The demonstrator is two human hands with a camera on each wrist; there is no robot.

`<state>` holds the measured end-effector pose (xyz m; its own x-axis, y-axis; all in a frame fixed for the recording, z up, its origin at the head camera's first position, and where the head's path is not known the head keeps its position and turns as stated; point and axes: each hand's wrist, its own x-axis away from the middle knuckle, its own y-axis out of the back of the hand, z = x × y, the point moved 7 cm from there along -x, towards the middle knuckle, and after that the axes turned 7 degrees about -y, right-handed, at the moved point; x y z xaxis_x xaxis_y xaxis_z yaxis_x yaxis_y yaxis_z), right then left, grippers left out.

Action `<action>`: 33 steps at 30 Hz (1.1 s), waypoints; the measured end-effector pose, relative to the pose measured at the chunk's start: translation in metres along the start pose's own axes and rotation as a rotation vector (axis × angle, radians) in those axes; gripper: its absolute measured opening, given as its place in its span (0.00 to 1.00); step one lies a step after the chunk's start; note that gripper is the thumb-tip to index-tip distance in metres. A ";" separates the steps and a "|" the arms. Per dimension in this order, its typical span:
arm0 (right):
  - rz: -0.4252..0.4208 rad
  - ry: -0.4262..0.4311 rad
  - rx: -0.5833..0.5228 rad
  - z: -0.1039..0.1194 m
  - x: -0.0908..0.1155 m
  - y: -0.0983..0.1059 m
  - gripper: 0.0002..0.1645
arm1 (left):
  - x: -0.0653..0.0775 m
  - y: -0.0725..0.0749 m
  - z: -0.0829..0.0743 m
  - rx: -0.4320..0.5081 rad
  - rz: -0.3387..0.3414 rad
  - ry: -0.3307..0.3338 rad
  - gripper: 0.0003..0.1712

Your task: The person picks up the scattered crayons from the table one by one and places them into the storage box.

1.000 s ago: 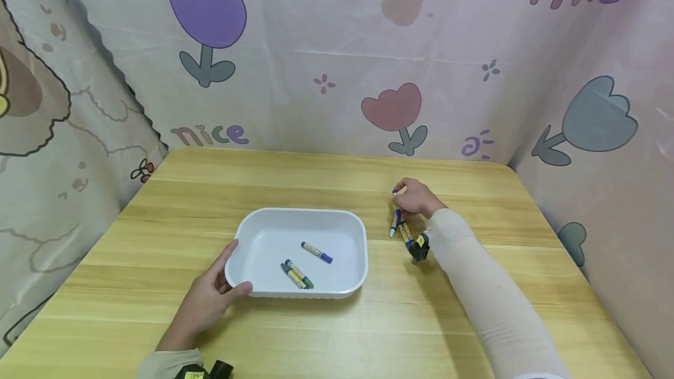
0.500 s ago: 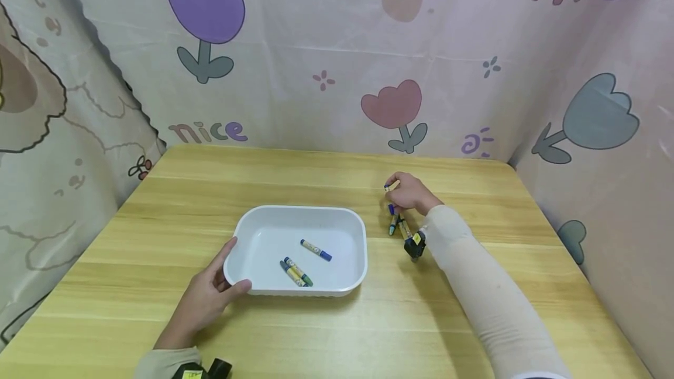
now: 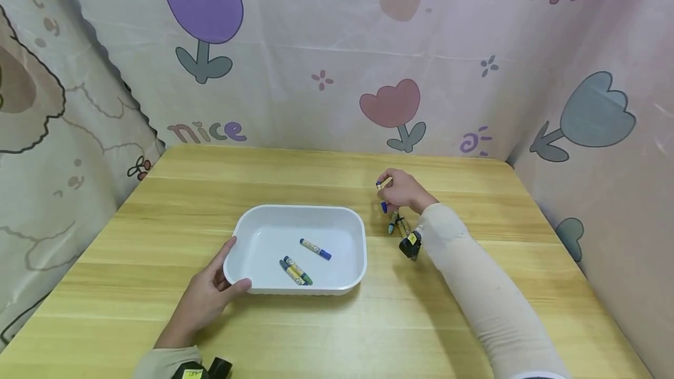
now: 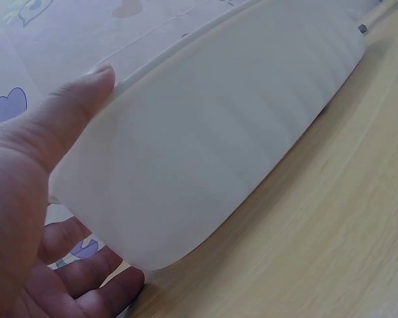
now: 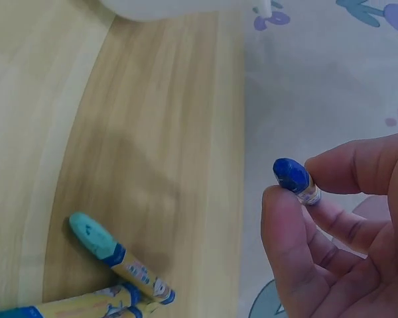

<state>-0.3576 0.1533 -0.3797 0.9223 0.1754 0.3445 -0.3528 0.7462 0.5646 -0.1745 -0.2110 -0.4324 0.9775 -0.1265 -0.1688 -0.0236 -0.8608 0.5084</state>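
Between its thumb and fingers my right hand [image 3: 403, 190] pinches a blue crayon [image 5: 293, 176], tip out, over the table right of the tray. Below that hand lie more crayons: a teal-tipped crayon [image 5: 113, 250] and a yellow-wrapped crayon [image 5: 86, 305], partly hidden by the wrist camera in the head view. My left hand [image 3: 207, 297] grips the near left corner of a white plastic tray [image 3: 295, 292], thumb on the rim and fingers around the side. Inside the tray are a blue crayon [image 3: 315, 249] and two green-toned crayons [image 3: 296, 271] side by side.
The wooden table [image 3: 316, 338] carries everything. A printed cloth [image 3: 295, 34] with flowers and lettering hangs behind it and along both sides. A black wrist camera [image 3: 411, 244] sits under the right wrist, close to the loose crayons.
My right hand has moved left and slightly away from me with the blue crayon, drawing clear of the loose crayons. The left hand and the tray have stayed in place.
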 end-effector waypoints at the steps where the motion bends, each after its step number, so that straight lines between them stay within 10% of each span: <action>1: 0.003 0.004 -0.001 0.002 0.001 0.000 0.25 | 0.000 0.000 0.000 -0.002 -0.001 0.000 0.50; 33: 0.147 0.141 -0.011 0.059 0.026 -0.045 0.21 | -0.001 0.001 -0.001 0.002 0.003 0.006 0.50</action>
<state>-0.3273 0.0860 -0.3520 0.8743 0.3705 0.3135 -0.4841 0.7128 0.5076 -0.1753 -0.2107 -0.4309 0.9787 -0.1263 -0.1619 -0.0273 -0.8615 0.5071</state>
